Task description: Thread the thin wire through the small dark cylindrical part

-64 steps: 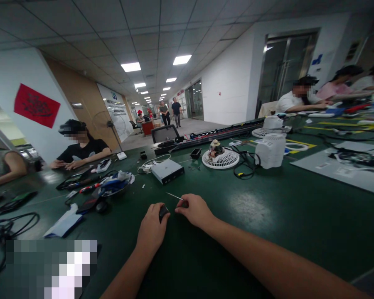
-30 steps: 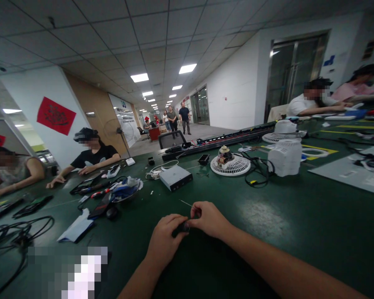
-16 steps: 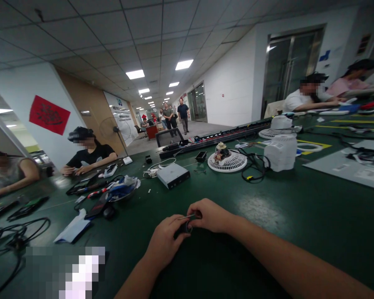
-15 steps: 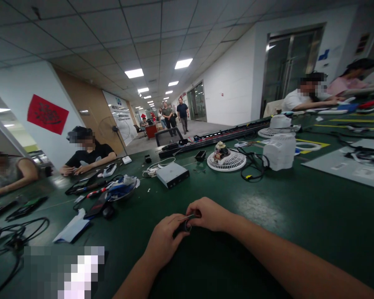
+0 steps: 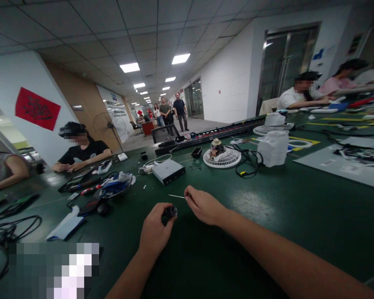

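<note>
Close to the middle of the green table, my left hand [image 5: 156, 228] is closed around a small black cylinder [image 5: 171, 211]. Its round, glossy end faces up and to the right. My right hand [image 5: 202, 204], a little farther right, pinches one end of a thin pale rod [image 5: 176, 196]. The rod points left, above the cylinder and apart from it. Whether it is a tool or a loose part cannot be made out. Beyond both hands lies a silver optical disc drive [image 5: 168, 170].
A white fan grille with a motor [image 5: 222, 156] and a white plastic housing [image 5: 273, 148] stand at the back right. On the left are a light blue cloth [image 5: 66, 225], black cables [image 5: 6, 236] and a bowl of blue stuff [image 5: 116, 186]. Other people sit around the table.
My hands have moved apart. The rod, earlier at the cylinder between both hands, is now away from it in my right hand. The left hand has turned, showing the cylinder's round end.
</note>
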Motion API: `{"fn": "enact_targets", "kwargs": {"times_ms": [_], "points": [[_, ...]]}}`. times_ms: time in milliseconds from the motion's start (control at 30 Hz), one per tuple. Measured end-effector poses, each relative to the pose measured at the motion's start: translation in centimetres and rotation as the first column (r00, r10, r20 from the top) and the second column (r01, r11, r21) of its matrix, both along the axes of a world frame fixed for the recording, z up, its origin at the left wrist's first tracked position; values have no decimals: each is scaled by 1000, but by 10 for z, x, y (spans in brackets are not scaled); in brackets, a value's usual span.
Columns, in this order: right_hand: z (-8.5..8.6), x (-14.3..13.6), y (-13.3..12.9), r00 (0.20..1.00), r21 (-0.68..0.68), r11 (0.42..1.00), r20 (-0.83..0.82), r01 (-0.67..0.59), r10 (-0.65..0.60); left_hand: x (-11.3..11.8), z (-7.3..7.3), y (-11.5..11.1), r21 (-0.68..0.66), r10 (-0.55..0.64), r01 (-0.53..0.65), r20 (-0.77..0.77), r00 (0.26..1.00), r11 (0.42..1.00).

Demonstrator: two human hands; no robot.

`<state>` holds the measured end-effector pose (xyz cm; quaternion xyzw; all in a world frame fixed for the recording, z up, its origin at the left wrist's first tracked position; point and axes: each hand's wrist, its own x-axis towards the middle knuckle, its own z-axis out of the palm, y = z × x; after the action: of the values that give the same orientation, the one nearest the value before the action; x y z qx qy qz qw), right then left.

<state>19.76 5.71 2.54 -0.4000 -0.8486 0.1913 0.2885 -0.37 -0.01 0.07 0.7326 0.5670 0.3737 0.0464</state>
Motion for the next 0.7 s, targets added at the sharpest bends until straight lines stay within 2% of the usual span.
{"fn": "enact_targets", "kwargs": {"times_ms": [67,200,300,467,600,700], "points": [[3,7,3,993,96,993,98,-69,60,-2,0,1,-20,77,-77,8,997,997],[5,11,4,974,178,971,184,-162,129,-5,3,0,-52,181,-179,34,983,983],[6,7,0,970,227,957,204,-182,136,-3,3,-1,-62,145,-143,34,989,988],[10,6,-3,957,283,948,282,-144,62,-1,2,-2,-53,109,-107,38,993,993],[11,8,-5,952,269,943,283,-197,118,-1,2,-2,-51,99,-98,23,995,994],[12,6,-7,962,266,951,260,-158,87,-1,2,-2,-50,79,-79,2,997,996]]}}
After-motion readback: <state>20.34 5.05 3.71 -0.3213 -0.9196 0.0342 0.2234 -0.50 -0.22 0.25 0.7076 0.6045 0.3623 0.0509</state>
